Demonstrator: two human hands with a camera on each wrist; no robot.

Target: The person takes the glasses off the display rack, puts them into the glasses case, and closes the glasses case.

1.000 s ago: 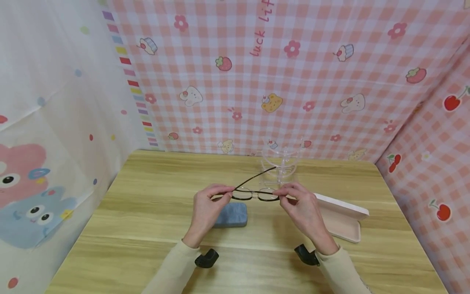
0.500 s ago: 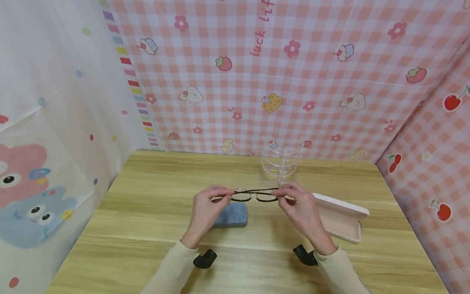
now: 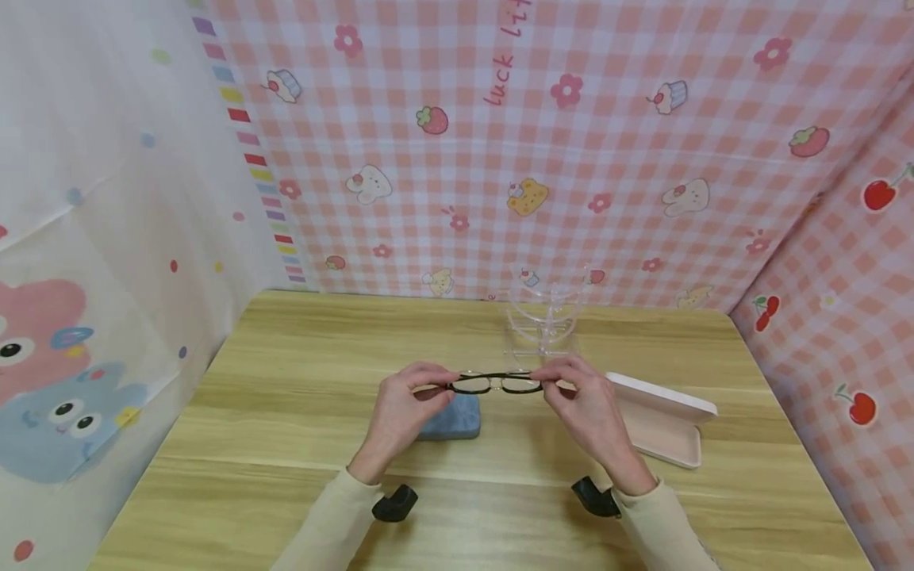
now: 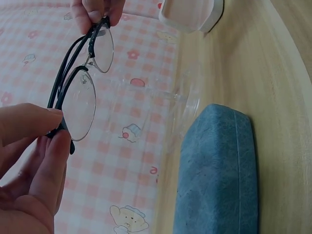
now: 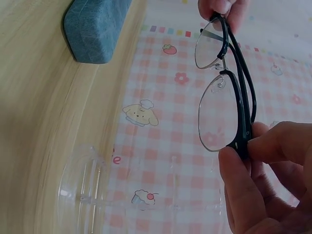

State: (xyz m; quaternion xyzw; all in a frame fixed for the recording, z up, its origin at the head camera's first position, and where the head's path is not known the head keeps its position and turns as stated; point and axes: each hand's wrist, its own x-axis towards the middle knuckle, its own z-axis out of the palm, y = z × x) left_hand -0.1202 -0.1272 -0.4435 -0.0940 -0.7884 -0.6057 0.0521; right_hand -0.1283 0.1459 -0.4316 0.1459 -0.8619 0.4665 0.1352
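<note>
Both hands hold a pair of black half-rimmed glasses point(image 3: 497, 376) above the middle of the table. My left hand point(image 3: 403, 408) pinches one end of the frame between thumb and fingers. At the other end, my right hand point(image 3: 587, 400) pinches the hinge corner. The temples lie folded behind the lenses, seen closely in the right wrist view, where the glasses point(image 5: 240, 107) show clear lenses and a thin metal bridge. Below the left hand rests a closed blue glasses case point(image 3: 453, 420), partly hidden by that hand in the head view.
An open glasses case point(image 3: 667, 436), white outside and pale pink inside, lies beside the right hand. A clear plastic display stand point(image 3: 546, 329) stands behind the glasses near the back. The wooden table point(image 3: 300, 357) meets a pink checked cloth point(image 3: 600, 159) at its far edge.
One temple that stuck out toward the back has folded in against the lenses. The hands have stayed in nearly the same place, both holding the glasses.
</note>
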